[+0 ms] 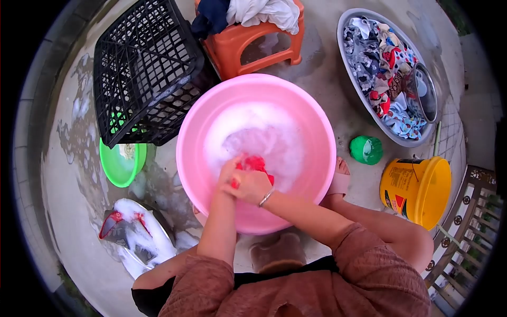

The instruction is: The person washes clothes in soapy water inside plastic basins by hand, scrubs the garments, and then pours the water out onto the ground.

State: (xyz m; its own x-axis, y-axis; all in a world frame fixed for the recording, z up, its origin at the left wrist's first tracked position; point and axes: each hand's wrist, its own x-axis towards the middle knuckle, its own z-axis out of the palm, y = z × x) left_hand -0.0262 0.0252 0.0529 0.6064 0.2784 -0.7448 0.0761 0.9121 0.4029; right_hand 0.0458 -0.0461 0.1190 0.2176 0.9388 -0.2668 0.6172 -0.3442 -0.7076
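A large pink basin (256,80) with white suds and cloudy water is in front of me. Over its near half, a bunched red cloth (255,163) is squeezed between my two hands. My left hand (228,171) is closed at the left side of the cloth, its fingers partly hidden. My right hand (252,186) crosses in front of it, wrapped round the near side of the cloth, with a bangle on the wrist. Soapy water (264,132) lies just beyond the hands.
A black crate (148,68) and an orange stool (227,50) with clothes stand beyond the basin. At right are a grey tub (344,68) of wet laundry, a green container (366,150) and a yellow bucket (404,187). A green bowl (119,169) and a sudsy pan (166,232) lie left.
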